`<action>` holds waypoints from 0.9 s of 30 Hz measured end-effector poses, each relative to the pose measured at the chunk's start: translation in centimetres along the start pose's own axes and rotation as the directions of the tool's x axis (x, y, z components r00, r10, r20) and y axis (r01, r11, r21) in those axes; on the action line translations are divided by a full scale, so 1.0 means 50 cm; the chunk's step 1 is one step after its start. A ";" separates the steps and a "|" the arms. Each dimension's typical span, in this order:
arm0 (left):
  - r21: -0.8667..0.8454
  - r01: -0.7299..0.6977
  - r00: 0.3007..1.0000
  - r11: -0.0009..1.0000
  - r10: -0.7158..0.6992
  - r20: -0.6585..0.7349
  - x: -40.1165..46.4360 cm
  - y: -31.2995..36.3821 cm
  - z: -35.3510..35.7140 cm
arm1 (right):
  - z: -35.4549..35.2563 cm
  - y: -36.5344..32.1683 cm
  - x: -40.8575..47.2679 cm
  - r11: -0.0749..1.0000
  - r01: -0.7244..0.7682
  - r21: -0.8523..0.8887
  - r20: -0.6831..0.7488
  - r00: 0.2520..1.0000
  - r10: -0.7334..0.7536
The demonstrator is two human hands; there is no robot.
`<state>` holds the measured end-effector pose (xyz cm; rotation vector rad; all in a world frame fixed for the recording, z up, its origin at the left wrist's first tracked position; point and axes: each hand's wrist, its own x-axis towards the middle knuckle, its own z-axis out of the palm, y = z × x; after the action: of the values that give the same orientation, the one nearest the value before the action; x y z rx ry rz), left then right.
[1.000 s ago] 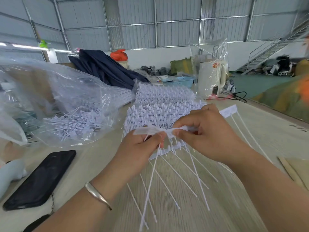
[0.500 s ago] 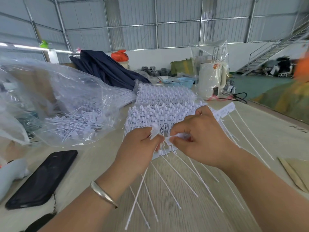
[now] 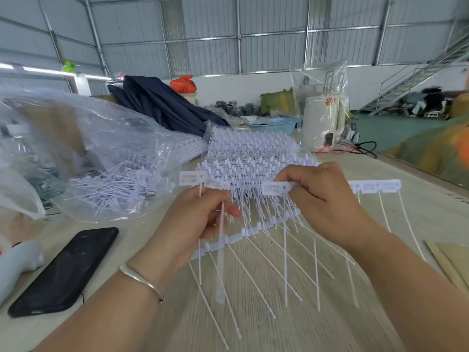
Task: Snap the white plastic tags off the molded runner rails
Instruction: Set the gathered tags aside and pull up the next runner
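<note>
between our wrists the desk (image 3: 291, 334) lies open save for thin tag stems fanning across it. ahead, the pile of tag rails (image 3: 253, 158) blocks a forward reach. to our left a black phone (image 3: 68, 270) lies flat near our forearm, and beyond it a clear bag of tags (image 3: 96, 158) bulks high. to our right a bare strip of desk runs past a cardboard edge (image 3: 446, 265) toward a white appliance (image 3: 322, 120) and its black cord (image 3: 365, 148).

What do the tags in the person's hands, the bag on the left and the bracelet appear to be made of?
Tags: white moulded plastic, matt; thin stems and flat, uniform heads suggest it.
Bag: clear, thin plastic film; it crinkles, glints and shows loose tags inside.
Bracelet: probably metal, silver-toned and polished; it shines along a narrow rigid band. Which metal cannot be told.
</note>
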<state>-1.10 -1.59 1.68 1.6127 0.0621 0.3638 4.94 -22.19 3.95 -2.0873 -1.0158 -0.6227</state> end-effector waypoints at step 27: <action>-0.012 -0.141 0.980 0.990 0.142 0.136 -0.040 -0.002 0.057 | -0.006 -0.028 0.001 0.980 0.081 0.182 0.093 0.991 -0.099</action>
<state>-2.20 -4.84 1.12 1.6404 -0.1584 0.3612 3.83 -21.82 4.74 -1.9401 -1.1849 -0.4559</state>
